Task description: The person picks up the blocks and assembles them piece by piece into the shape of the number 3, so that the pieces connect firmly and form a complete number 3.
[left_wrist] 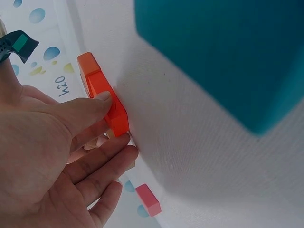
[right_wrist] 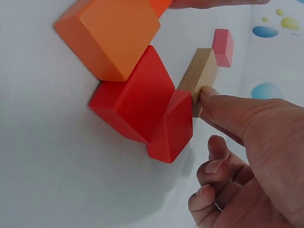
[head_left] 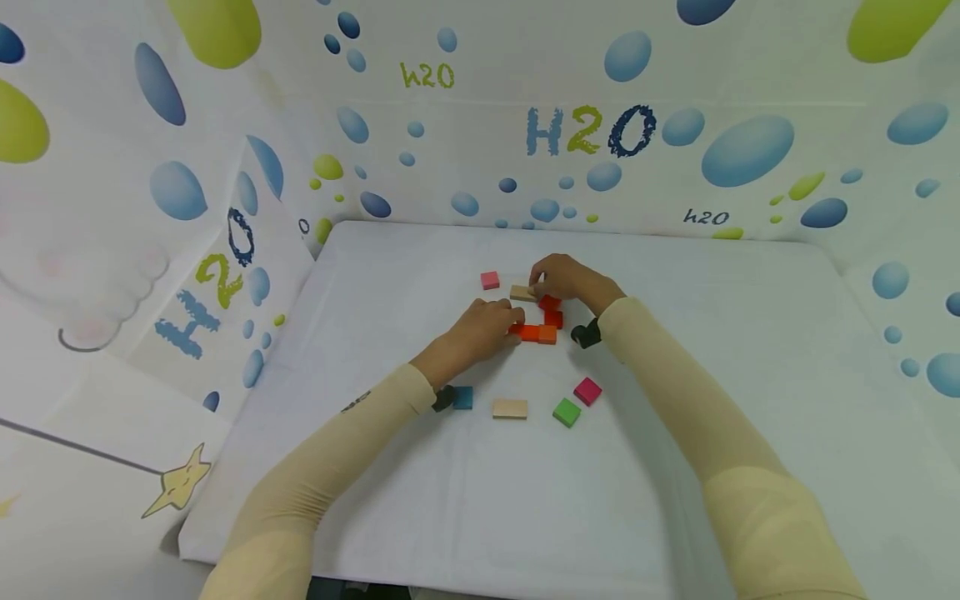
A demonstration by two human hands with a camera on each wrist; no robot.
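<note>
My left hand (head_left: 486,327) pinches a red-orange block (left_wrist: 114,111), thumb on its near side and fingers behind. That block's far end meets an orange block (head_left: 547,335). From there two red blocks (head_left: 553,320) continue the line, the last one (right_wrist: 173,130) turned at an angle. My right hand (head_left: 572,278) grips the end of a plain wooden block (right_wrist: 198,73) between thumb and index finger, its other fingers curled loosely. This wooden block lies beside the angled red one. Just past its other end sits a pink block (head_left: 490,280).
Nearer to me on the white-covered table (head_left: 450,517) lie a blue block (head_left: 463,397), another wooden block (head_left: 510,409), a green block (head_left: 566,412) and a magenta block (head_left: 587,391). A patterned wall cloth (head_left: 480,150) stands behind the table.
</note>
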